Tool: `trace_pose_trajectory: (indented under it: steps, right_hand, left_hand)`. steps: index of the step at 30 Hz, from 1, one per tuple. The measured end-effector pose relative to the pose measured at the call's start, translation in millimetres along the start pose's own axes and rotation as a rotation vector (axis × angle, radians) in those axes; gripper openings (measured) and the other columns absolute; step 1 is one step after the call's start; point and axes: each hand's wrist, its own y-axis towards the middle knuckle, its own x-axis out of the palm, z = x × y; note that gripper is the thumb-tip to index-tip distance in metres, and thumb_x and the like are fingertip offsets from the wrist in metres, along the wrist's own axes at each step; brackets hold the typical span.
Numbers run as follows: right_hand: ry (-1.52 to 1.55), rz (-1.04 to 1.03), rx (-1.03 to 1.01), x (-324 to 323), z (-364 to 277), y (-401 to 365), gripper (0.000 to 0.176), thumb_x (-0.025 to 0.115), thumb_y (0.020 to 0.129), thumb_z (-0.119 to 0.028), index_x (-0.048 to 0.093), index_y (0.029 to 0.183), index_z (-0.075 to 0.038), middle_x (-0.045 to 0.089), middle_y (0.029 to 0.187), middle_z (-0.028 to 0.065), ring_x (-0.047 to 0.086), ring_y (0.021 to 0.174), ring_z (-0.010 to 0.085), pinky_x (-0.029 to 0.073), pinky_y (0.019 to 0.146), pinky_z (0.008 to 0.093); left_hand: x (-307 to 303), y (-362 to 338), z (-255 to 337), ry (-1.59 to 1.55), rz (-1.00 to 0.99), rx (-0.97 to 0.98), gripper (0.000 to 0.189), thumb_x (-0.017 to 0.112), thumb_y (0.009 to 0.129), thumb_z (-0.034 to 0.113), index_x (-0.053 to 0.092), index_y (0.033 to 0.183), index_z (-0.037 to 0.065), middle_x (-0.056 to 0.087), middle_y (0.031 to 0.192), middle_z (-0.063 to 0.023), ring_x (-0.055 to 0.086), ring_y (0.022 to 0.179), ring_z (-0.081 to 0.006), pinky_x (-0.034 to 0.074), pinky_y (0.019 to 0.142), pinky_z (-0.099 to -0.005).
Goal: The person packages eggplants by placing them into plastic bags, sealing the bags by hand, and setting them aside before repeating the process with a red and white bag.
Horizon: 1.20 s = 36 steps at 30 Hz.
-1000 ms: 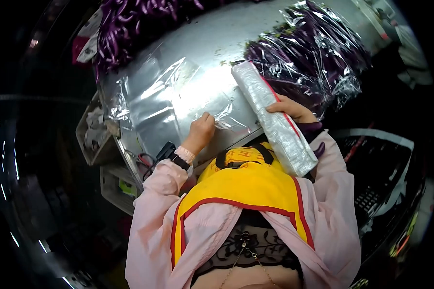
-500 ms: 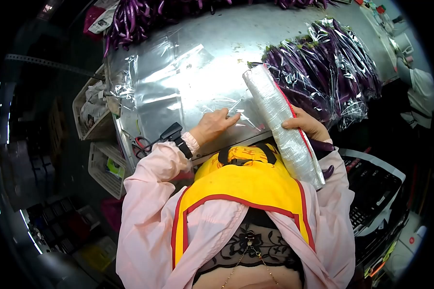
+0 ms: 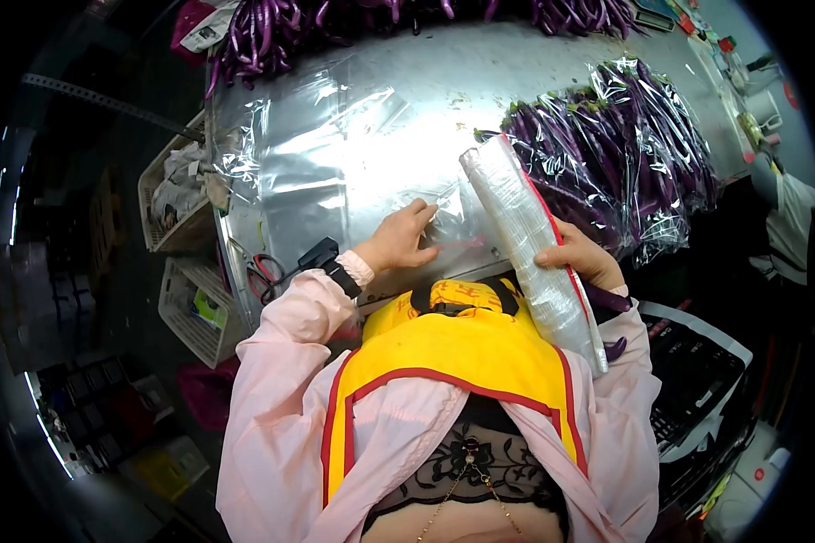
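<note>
In the head view, my right hand [image 3: 581,256] is closed around a silvery foil-like wrap [image 3: 521,231] with a red edge, held slanting in front of my body. Purple eggplants [image 3: 614,348] poke out on its right side, beneath my right wrist. My left hand [image 3: 397,239] hovers low over the metal table [image 3: 444,77], thumb and index finger apart. Its fingertips are right at some crinkled clear plastic [image 3: 448,201]. Left of it lie flat clear plastic bags [image 3: 303,195]. Bagged eggplants [image 3: 616,158] lie beyond my right hand.
Loose eggplants [image 3: 263,36] line the far table edge. Red-handled scissors [image 3: 264,274] lie by my left wrist. White plastic baskets [image 3: 154,213] stand left of the table; a black-and-white box [image 3: 697,371] sits at my right. Another person's sleeve [image 3: 795,217] shows at far right.
My left hand's fingers have spread, with thumb and index finger farther apart. The foil-like wrap stays in my right hand, slightly lower in view as the camera shifted.
</note>
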Motion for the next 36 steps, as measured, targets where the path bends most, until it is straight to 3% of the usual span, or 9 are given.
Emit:
trace_pose_trajectory:
  steps: [6, 8, 11, 13, 16, 20, 23, 26, 36]
  right_hand:
    - [-0.064, -0.004, 0.031, 5, -1, -5, 0.092, 0.085, 0.072, -0.017, 0.041, 0.151, -0.005, 0.064, 0.126, 0.0124, 0.064, 0.11, 0.019, 0.05, 0.098, 0.0314]
    - [-0.082, -0.044, 0.061, 6, -1, -5, 0.09, 0.084, 0.073, -0.018, 0.042, 0.151, -0.005, 0.064, 0.125, 0.0112, 0.063, 0.11, 0.0177, 0.05, 0.097, 0.0308]
    - [-0.2, -0.074, 0.067, 17, -7, -5, 0.084, 0.083, 0.074, -0.019, 0.046, 0.148, -0.003, 0.063, 0.125, 0.0096, 0.06, 0.109, 0.0158, 0.047, 0.097, 0.0284]
    - [-0.247, -0.135, 0.083, 28, -5, -2, 0.076, 0.081, 0.078, -0.018, 0.05, 0.145, -0.002, 0.061, 0.128, 0.0092, 0.057, 0.112, 0.0147, 0.044, 0.099, 0.0268]
    - [-0.5, -0.219, 0.098, 24, 7, 14, 0.078, 0.079, 0.08, -0.03, 0.048, 0.148, -0.005, 0.064, 0.125, 0.0101, 0.06, 0.111, 0.0186, 0.046, 0.097, 0.03]
    - [-0.884, -0.251, -0.112, 14, 13, 20, 0.078, 0.073, 0.081, -0.028, 0.044, 0.151, -0.011, 0.062, 0.123, 0.021, 0.064, 0.106, 0.03, 0.049, 0.095, 0.0353]
    - [-1.401, -0.019, 0.074, 26, 2, 10, 0.077, 0.072, 0.081, -0.025, 0.042, 0.152, -0.018, 0.056, 0.11, 0.0247, 0.062, 0.098, 0.0423, 0.05, 0.089, 0.0416]
    - [-1.462, 0.08, 0.076, 29, 2, 4, 0.08, 0.07, 0.08, -0.025, 0.039, 0.154, -0.026, 0.053, 0.102, 0.0275, 0.061, 0.094, 0.0464, 0.051, 0.084, 0.0464]
    - [-1.723, 0.312, -0.177, 31, 22, 20, 0.069, 0.067, 0.084, -0.017, 0.044, 0.149, -0.026, 0.059, 0.1, 0.025, 0.066, 0.076, 0.0436, 0.055, 0.069, 0.0509]
  left_hand:
    - [9, 10, -22, -0.013, -0.152, -0.206, 0.045, 0.062, 0.09, 0.038, 0.064, 0.122, 0.006, 0.063, 0.11, -0.0143, 0.061, 0.103, -0.0372, 0.05, 0.088, -0.043]
    - [3, 17, -1, -0.154, -0.115, -0.454, 0.036, 0.063, 0.09, 0.03, 0.066, 0.118, 0.009, 0.065, 0.104, -0.0143, 0.062, 0.105, -0.0354, 0.05, 0.088, -0.043]
    - [27, 16, -10, 0.185, 0.093, -0.331, 0.032, 0.067, 0.087, 0.021, 0.066, 0.117, 0.008, 0.066, 0.103, -0.0143, 0.063, 0.1, -0.0366, 0.052, 0.084, -0.0416]
    - [41, 19, -11, -0.009, 0.44, -0.271, 0.035, 0.072, 0.082, 0.013, 0.066, 0.116, 0.008, 0.067, 0.097, -0.0123, 0.066, 0.092, -0.034, 0.053, 0.079, -0.0395]
    - [46, 18, -10, -0.254, 0.529, -0.472, 0.044, 0.073, 0.079, 0.013, 0.065, 0.122, 0.009, 0.067, 0.093, -0.0116, 0.065, 0.085, -0.0334, 0.052, 0.072, -0.0409]
    - [49, 28, -20, -0.111, 0.721, -0.428, 0.012, 0.075, 0.082, 0.015, 0.075, 0.092, 0.01, 0.064, 0.084, -0.0073, 0.062, 0.08, -0.0279, 0.05, 0.071, -0.0388]
    - [33, 34, -2, -0.27, 0.685, -0.476, 0.005, 0.076, 0.082, 0.013, 0.075, 0.082, 0.009, 0.062, 0.081, -0.0064, 0.061, 0.077, -0.0239, 0.05, 0.071, -0.0356]
    - [29, 35, 1, -0.014, 0.636, -0.292, 0.003, 0.075, 0.081, 0.01, 0.075, 0.084, 0.009, 0.059, 0.08, -0.008, 0.059, 0.077, -0.0268, 0.049, 0.07, -0.0382]
    - [35, 34, 5, 0.121, 0.473, -0.271, 0.016, 0.068, 0.082, 0.005, 0.074, 0.097, 0.009, 0.058, 0.087, -0.0113, 0.059, 0.085, -0.032, 0.049, 0.074, -0.0422]
